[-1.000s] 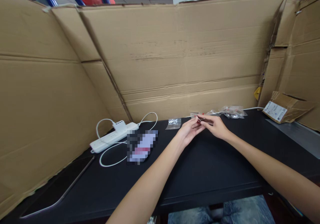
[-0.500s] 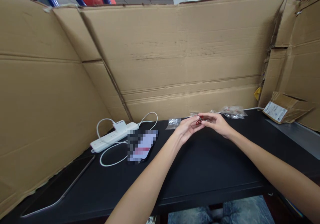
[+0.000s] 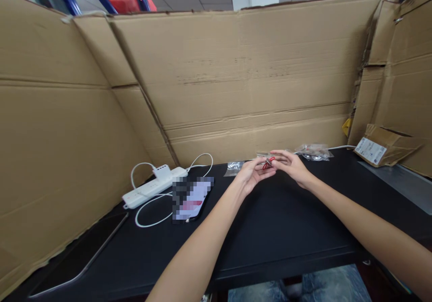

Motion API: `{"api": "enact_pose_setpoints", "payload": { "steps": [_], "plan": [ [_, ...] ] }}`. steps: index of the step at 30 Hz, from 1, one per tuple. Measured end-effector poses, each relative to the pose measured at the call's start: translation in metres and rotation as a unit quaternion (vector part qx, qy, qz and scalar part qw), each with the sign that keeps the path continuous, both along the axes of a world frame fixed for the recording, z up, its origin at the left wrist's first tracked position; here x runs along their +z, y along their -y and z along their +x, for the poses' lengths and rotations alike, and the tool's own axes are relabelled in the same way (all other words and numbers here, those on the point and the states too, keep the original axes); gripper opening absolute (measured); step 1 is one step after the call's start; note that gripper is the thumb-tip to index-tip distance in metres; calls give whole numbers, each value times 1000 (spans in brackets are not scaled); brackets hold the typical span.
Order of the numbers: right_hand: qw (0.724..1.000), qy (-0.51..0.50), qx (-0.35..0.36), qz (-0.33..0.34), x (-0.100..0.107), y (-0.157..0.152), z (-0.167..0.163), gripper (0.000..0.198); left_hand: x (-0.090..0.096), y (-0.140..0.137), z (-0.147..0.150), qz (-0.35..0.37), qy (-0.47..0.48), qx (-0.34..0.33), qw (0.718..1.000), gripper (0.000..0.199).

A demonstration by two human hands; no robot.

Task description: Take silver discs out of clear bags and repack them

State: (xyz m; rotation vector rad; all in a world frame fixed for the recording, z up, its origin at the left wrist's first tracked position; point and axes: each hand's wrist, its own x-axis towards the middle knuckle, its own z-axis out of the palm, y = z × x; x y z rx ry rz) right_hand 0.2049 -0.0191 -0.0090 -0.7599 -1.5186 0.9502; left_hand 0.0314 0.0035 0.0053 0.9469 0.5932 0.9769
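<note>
A small silver metal piece with a red cord loop [image 3: 268, 163] is held up above the black table, too small for its exact kind to be made out. My left hand [image 3: 250, 174] pinches it between thumb and fingers, palm turned partly up. From the other side, my right hand [image 3: 294, 169] closes its thumb and fingertips on the red cord, the upper fingers reaching over it. Just left of my left hand lies a clear plastic bag [image 3: 233, 169]. Behind my right hand, more clear bags with small items [image 3: 314, 152] rest against the cardboard.
Cardboard walls [image 3: 243, 77] surround the black table [image 3: 270, 234]. At left are a white power strip [image 3: 153, 187] with cables, a phone [image 3: 194, 198] and a dark tablet-like panel [image 3: 84, 254]. An opened brown package [image 3: 384, 144] stands at right, by a grey plastic sheet [image 3: 398, 185].
The metal piece and red cord show more clearly between my fingertips now. My right fingers have lifted and shifted slightly; both hands stay in nearly the same place.
</note>
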Motion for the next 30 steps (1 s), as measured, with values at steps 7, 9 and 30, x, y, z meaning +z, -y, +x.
{"api": "enact_pose_setpoints", "payload": {
  "steps": [7,9,30],
  "plan": [
    [999,-24,-14,-26,-2,-3,4,32,4,3,1,4,-49,-4,999,19],
    [999,-29,-26,-22,-2,-4,4,32,5,5,1,10,-60,1,998,20],
    [929,218,-200,222,1,9,-3,28,-2,7,11,25,-47,60,997,18]
  ]
}}
